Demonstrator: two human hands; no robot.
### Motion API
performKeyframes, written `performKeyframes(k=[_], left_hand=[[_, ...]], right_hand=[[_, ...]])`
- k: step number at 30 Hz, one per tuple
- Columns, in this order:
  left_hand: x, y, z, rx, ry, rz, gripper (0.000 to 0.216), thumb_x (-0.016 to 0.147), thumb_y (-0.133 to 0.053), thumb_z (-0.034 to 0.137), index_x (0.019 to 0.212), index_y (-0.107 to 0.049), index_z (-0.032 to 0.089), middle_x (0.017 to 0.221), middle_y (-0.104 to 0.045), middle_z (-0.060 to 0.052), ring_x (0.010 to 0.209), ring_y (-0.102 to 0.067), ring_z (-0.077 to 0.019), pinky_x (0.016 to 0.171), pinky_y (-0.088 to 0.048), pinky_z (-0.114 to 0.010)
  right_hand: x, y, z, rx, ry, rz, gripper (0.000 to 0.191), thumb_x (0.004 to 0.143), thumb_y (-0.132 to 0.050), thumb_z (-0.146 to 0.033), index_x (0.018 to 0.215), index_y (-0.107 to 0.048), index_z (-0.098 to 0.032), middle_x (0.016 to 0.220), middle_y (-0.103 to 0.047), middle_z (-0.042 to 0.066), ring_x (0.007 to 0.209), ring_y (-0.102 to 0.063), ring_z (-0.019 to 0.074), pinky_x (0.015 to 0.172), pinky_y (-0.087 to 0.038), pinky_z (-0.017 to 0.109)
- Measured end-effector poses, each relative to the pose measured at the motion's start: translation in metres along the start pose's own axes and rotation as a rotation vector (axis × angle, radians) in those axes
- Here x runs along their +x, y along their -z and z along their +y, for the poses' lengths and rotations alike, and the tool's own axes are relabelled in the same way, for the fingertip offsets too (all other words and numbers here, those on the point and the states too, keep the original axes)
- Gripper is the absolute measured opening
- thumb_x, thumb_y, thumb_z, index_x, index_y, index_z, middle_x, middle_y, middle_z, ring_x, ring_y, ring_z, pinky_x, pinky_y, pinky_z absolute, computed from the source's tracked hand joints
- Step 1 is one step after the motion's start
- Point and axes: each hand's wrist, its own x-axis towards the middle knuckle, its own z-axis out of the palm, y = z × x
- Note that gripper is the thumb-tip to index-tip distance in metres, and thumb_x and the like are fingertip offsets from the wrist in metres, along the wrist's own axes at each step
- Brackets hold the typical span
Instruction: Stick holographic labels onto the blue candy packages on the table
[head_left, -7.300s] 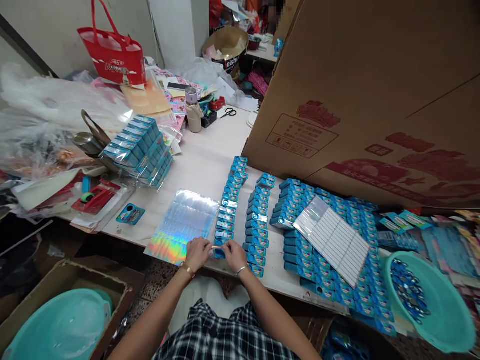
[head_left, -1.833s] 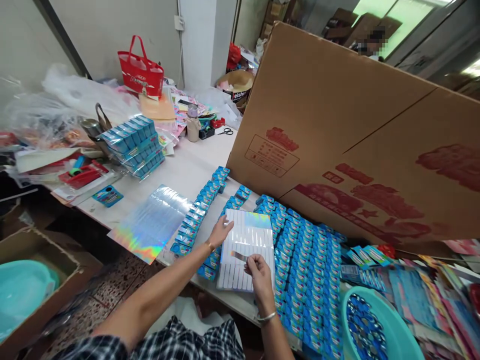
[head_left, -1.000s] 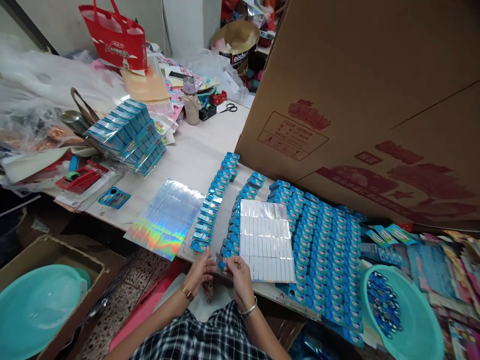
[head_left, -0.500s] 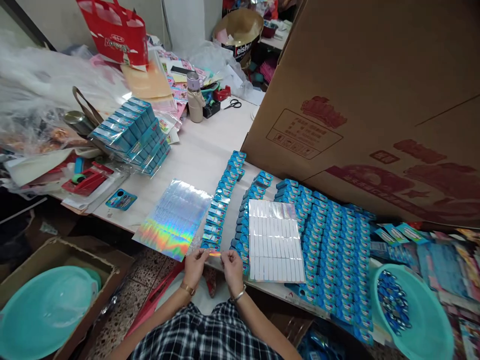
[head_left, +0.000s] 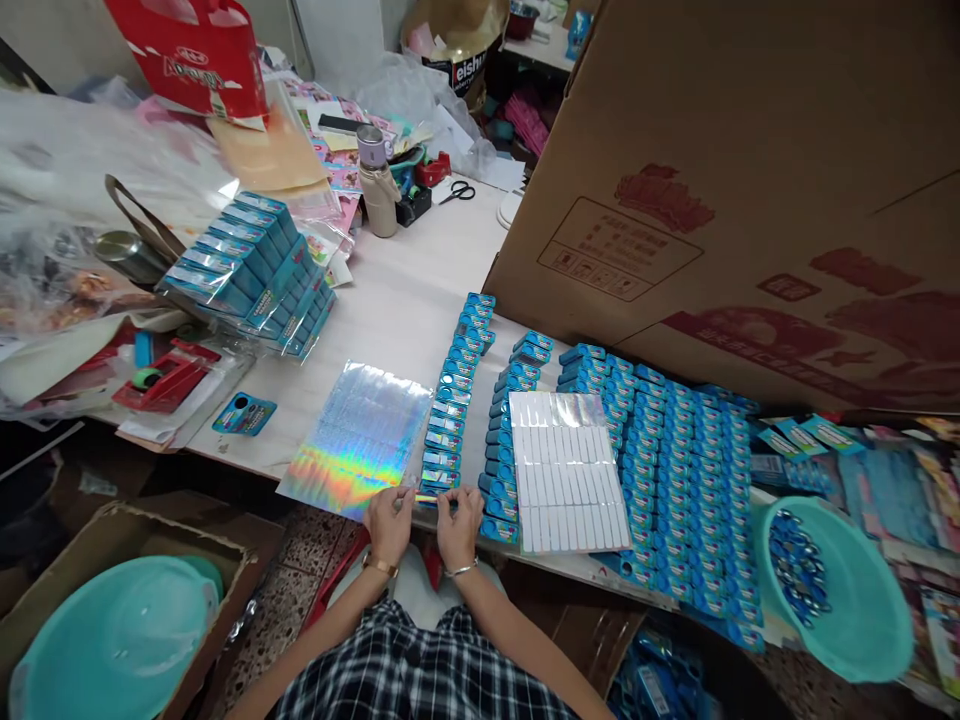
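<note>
Narrow strip (head_left: 426, 497), at lower centre of the frame: slender, glossy, pale with a yellowish and rainbow glint, drawn out level between both hands, just over the near end of a column of blue boxes (head_left: 450, 410); contact with the nearest box not clear. Left hand (head_left: 389, 522), with a gold-toned band at the wrist: thumb and fingertips pinched together on one end of the strip. Right hand (head_left: 460, 522), with a silvery bangle: thumb and fingertips likewise closed on the other end, knuckles bent.

Just left of the column: holographic sheet (head_left: 358, 435), flat, silvery blue above, running to yellow and orange along the lower edge. Right of the column: a second, shorter-looking row of boxes (head_left: 499, 465), partly covered by a white label sheet (head_left: 571, 480) with rows of upright white rectangles and a silvery band along the top. Farther right: close ranks of similar boxes (head_left: 679, 480), beneath a large cardboard carton (head_left: 675, 120) at upper right.

At lower right, turquoise basin (head_left: 870, 590) with shiny blue pieces (head_left: 799, 565). At left, blue card (head_left: 244, 413) flat on the pale tabletop (head_left: 439, 265), below a film-wrapped stack (head_left: 251, 275). At upper centre, beige flask (head_left: 380, 195), upright, near black-handled scissors (head_left: 459, 191).
</note>
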Motion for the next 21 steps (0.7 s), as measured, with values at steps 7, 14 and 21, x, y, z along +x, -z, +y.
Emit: performKeyframes(k=[7, 14, 21], left_hand=[[0.006, -0.002, -0.003, -0.066, 0.045, -0.054, 0.026, 0.076, -0.060, 0.044, 0.078, -0.073, 0.022, 0.085, -0.073, -0.008, 0.089, -0.064, -0.0266, 0.079, -0.047, -0.033], [0.010, -0.015, -0.012, -0.198, 0.115, -0.137, 0.036, 0.075, -0.058, 0.051, 0.076, -0.073, 0.018, 0.074, -0.073, -0.005, 0.077, -0.066, -0.0245, 0.069, -0.049, -0.031], [0.018, -0.035, -0.032, -0.333, 0.212, -0.111, 0.046, 0.065, -0.065, 0.061, 0.074, -0.070, 0.016, 0.079, -0.074, -0.008, 0.082, -0.068, -0.0259, 0.076, -0.052, -0.035]], right_hand=[[0.002, -0.003, 0.005, 0.033, 0.044, 0.004, 0.017, 0.090, -0.051, -0.031, 0.076, -0.053, -0.022, 0.091, -0.050, 0.006, 0.095, -0.047, 0.0238, 0.088, -0.037, 0.037], [0.002, -0.009, 0.011, -0.005, 0.102, 0.021, 0.016, 0.091, -0.049, -0.030, 0.077, -0.050, -0.022, 0.092, -0.048, 0.006, 0.095, -0.046, 0.0246, 0.086, -0.038, 0.039], [0.004, -0.013, 0.013, 0.026, 0.104, 0.039, 0.008, 0.089, -0.050, -0.029, 0.085, -0.050, -0.023, 0.094, -0.049, 0.006, 0.094, -0.048, 0.0257, 0.086, -0.040, 0.041]])
